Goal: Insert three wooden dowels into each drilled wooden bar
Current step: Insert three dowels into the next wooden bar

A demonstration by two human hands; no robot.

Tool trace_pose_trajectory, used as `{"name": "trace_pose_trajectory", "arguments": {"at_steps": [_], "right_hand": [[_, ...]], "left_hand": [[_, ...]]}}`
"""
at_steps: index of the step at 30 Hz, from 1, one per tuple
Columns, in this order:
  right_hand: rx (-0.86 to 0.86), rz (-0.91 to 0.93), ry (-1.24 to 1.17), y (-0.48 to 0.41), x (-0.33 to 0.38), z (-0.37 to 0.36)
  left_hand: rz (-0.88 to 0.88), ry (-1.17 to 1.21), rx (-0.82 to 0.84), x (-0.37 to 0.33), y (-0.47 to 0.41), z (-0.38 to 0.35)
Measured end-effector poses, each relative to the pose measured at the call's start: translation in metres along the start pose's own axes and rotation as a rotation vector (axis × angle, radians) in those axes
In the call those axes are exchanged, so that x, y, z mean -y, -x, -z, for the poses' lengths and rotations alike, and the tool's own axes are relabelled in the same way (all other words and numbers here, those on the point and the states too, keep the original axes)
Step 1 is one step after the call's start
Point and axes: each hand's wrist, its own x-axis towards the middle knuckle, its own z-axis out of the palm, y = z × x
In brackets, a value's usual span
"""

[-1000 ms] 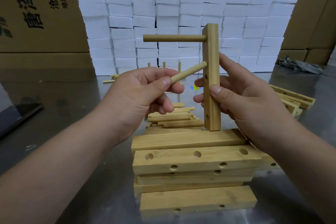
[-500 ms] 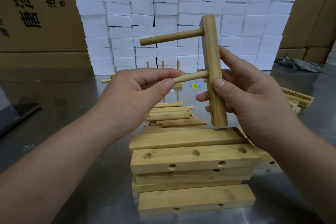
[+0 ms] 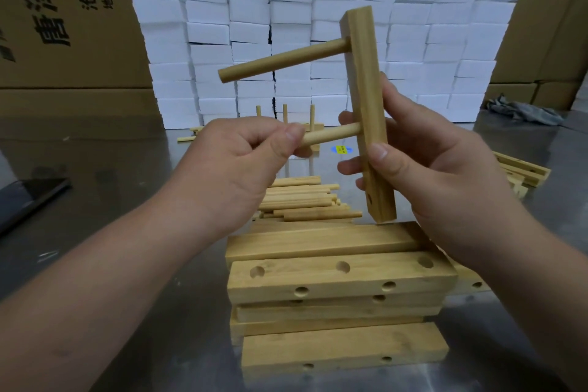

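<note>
My right hand [image 3: 423, 165] grips a drilled wooden bar [image 3: 366, 99] held nearly upright above the pile. One dowel [image 3: 283, 60] sticks out to the left from the bar's top hole. My left hand [image 3: 241, 162] pinches a second dowel [image 3: 331, 136] whose tip sits in the bar's middle hole. The bar's lowest hole [image 3: 370, 198] has nothing in it. Loose dowels [image 3: 305, 204] lie in a heap on the table behind a stack of drilled bars [image 3: 337, 277].
A wall of white foam blocks [image 3: 318, 41] stands at the back, with cardboard boxes [image 3: 63, 25] behind it. A finished bar with three upright dowels [image 3: 286, 124] sits before the foam. More bars [image 3: 521, 172] lie at right, a dark flat object [image 3: 28, 197] at left, a grey rag [image 3: 521, 111] far right.
The second dowel's tip went from just short of the bar into the middle hole. The bar tilted, its top leaning left, and rose slightly.
</note>
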Motion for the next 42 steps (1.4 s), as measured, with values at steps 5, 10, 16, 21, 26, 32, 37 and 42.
{"name": "trace_pose_trajectory", "arguments": {"at_steps": [5,10,16,21,26,32,37,42], "right_hand": [[-0.034,-0.012,-0.059,-0.002,0.002,-0.002],[-0.085,-0.061,-0.139,-0.005,-0.002,-0.002],[-0.228,-0.136,-0.325,-0.010,-0.009,0.006],[-0.306,-0.236,-0.438,-0.015,-0.016,0.011],[-0.343,-0.330,-0.537,-0.017,-0.022,0.011],[-0.345,-0.379,-0.565,-0.017,-0.026,0.009],[-0.343,-0.405,-0.561,-0.016,-0.028,0.010],[-0.341,-0.426,-0.538,-0.017,-0.028,0.009]], "left_hand": [[-0.010,0.022,0.015,-0.004,-0.001,-0.003],[0.050,0.172,-0.030,0.002,-0.006,0.003],[0.132,0.171,-0.132,0.018,-0.013,0.011],[0.309,-0.389,0.098,0.048,-0.014,0.007],[0.410,-0.430,0.210,0.069,-0.014,0.007],[0.397,-0.407,0.274,0.074,-0.015,0.010],[0.361,-0.495,0.224,0.073,-0.016,0.009],[0.324,-0.506,0.192,0.073,-0.015,0.009]]}}
